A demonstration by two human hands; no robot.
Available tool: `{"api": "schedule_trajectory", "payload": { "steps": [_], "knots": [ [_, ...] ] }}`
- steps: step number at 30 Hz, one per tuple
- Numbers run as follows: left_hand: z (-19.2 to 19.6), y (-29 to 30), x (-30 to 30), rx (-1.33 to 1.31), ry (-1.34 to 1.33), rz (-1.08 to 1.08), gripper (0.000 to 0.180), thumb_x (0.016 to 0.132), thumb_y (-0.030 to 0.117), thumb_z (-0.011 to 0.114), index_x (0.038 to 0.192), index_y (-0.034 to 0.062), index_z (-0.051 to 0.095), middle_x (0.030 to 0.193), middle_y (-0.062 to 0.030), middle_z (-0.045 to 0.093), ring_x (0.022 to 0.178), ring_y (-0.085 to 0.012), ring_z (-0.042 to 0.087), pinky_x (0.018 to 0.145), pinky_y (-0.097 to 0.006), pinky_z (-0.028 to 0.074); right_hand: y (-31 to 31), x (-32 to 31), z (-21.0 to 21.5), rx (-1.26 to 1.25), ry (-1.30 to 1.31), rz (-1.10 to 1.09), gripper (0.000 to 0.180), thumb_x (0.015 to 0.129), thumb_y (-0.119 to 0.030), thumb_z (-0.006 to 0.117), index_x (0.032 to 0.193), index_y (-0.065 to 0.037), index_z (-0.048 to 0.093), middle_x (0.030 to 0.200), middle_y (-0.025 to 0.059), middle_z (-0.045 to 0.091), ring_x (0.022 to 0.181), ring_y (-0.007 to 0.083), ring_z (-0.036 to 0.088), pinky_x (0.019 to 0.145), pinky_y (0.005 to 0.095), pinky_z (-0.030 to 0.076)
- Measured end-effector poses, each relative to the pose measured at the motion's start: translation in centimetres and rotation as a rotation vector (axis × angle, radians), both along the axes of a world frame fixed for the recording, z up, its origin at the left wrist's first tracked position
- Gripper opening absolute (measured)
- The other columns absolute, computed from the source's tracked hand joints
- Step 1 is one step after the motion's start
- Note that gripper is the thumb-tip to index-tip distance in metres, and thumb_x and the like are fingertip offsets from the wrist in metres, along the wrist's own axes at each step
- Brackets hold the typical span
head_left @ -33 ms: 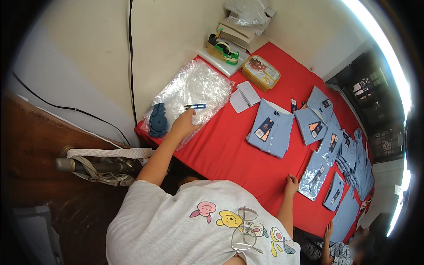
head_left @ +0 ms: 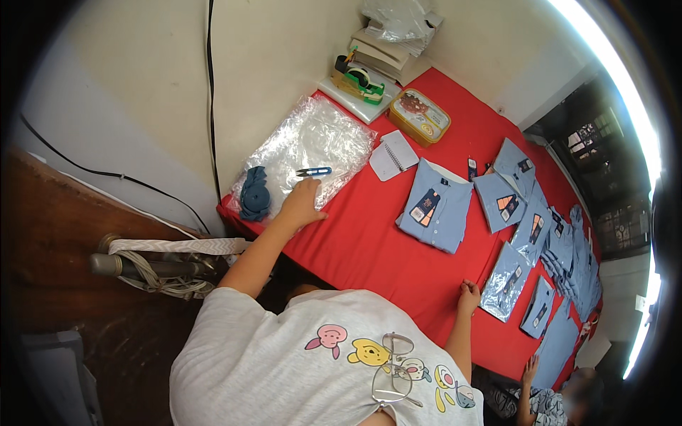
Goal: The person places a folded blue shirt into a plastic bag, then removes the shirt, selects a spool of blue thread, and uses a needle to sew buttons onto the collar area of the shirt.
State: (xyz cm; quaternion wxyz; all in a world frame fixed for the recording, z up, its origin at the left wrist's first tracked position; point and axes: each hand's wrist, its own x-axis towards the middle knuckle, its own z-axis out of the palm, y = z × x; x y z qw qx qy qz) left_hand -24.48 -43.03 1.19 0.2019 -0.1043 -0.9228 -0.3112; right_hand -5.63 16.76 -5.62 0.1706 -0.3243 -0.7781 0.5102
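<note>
- Fingers (head_left: pixel 310 185) of my left hand (head_left: pixel 301 206): loosely bent, thumb spread well off them, no object visible in the grip. Contact with the film under them: can't tell.
- Left of that hand: blue fabric roll (head_left: pixel 254 200), just beside, on the film's corner.
- Clear plastic film (head_left: pixel 330 131) lies flat on the red cloth (head_left: pixel 355 234); my left hand is over its near edge.
- Snips (head_left: pixel 321 170) lie on the film, just beyond my fingertips, not gripped.
- Step, my read: left hand at the film and snips, nothing picked up. Lifting the snips would call for a short reach and a thumb-to-finger pinch on the blue handle; lifting film would call for pinching one edge clear of roll and snips.
- Farther right: spiral notebook (head_left: pixel 395 155), then folded blue shirt (head_left: pixel 435 209) with paper labels on its front, well apart from both hands.
- My right hand (head_left: pixel 467 297): fingers curled in, hardly any gap; can't tell if they hold anything.
- Right of it: bagged blue shirt (head_left: pixel 506 282), just beside, flat on the cloth.
</note>
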Motion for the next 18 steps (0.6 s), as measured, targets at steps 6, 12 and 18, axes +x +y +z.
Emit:
{"api": "schedule_trajectory", "payload": {
  "steps": [6,12,18],
  "knots": [
    [2.0,-0.9,-0.5,0.184,-0.420,0.099,0.028,0.091,0.028,0.071,0.096,0.0005,0.076,0.083,-0.0220,0.073,0.081,-0.0405,0.071,0.075,-0.046,0.054,-0.5,-0.2,-0.8,-0.128,0.050,0.027,0.013,0.095,-0.001,0.069,0.106,0.002,0.073,0.087,0.0026,0.070,0.075,0.0087,0.060,0.067,0.0231,0.048],
    [8.4,-3.4,-2.3,0.451,-0.397,0.133,0.027,0.101,0.022,0.064,0.098,-0.0026,0.075,0.089,-0.0148,0.076,0.082,-0.0198,0.070,0.080,-0.033,0.054,-3.9,-1.7,1.4,-0.279,0.018,0.061,0.014,0.098,-0.005,0.067,0.107,0.003,0.073,0.090,0.0052,0.071,0.078,0.0118,0.065,0.072,0.0246,0.053],
    [16.0,2.8,-0.4,0.708,-0.236,-0.249,0.025,0.108,0.018,0.059,0.112,-0.0043,0.068,0.119,-0.0115,0.074,0.104,-0.0134,0.067,0.094,-0.029,0.052,-17.1,-4.8,11.1,-0.396,0.027,0.344,0.040,0.103,-0.027,0.064,0.134,-0.003,0.064,0.112,0.0099,0.073,0.100,0.0182,0.070,0.091,0.0326,0.052]
  ]
}}
